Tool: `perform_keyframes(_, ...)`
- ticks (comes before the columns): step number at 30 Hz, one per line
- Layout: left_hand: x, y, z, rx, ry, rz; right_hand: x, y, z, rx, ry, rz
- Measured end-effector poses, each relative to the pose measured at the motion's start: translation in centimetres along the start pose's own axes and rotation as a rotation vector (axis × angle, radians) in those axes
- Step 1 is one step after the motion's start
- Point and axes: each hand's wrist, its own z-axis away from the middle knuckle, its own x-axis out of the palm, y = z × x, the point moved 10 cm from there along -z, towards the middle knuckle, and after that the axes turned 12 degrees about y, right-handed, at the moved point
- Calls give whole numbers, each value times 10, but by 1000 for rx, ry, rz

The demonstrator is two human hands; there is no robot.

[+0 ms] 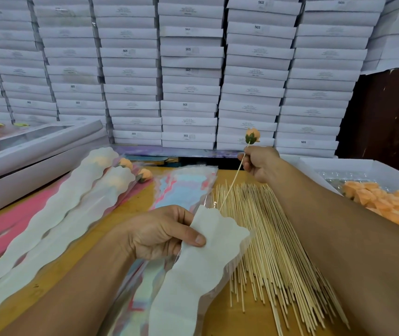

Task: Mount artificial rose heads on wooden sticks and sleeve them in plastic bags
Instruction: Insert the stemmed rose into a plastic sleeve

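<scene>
Up beyond the stick pile, the right hand [260, 163] is raised with its back to the camera, fingers curled round a thin wooden stick [232, 183] near its top. Just above that hand sits the mounted peach rose head [252, 136], green calyx facing the camera. The stick slants down and toward the left hand [159, 232], its lower tip meeting the scalloped mouth of the sleeve held there.

The left hand lies palm-down, nearer the camera, thumb pressed on top of a white-fronted plastic bag [201, 260] and fingers tucked beneath it, so it grips the bag's upper end. The bag runs from that hand toward the bottom edge of the view.

Under the right forearm a heap of loose wooden sticks [273, 238] spreads over the yellow table [130, 207]. Outward of the right forearm, a white tray [334, 166] holds more peach rose heads [387, 204], cut off by the frame edge. Beyond the left hand lies a stack of pastel bags [181, 187]; outward of the left hand, finished sleeved roses [77, 204] lie side by side, their blooms blurred behind white film. Whether the stick tip is inside the bag cannot be told.

Stacked white boxes [188, 93] fill the background; several read "SGS", the smaller print illegible.
</scene>
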Motion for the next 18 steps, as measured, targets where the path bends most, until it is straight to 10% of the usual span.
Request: perform_keyframes(18,-10,-4,-6,26,58,-100,-23,-2,-4,30,84,-131)
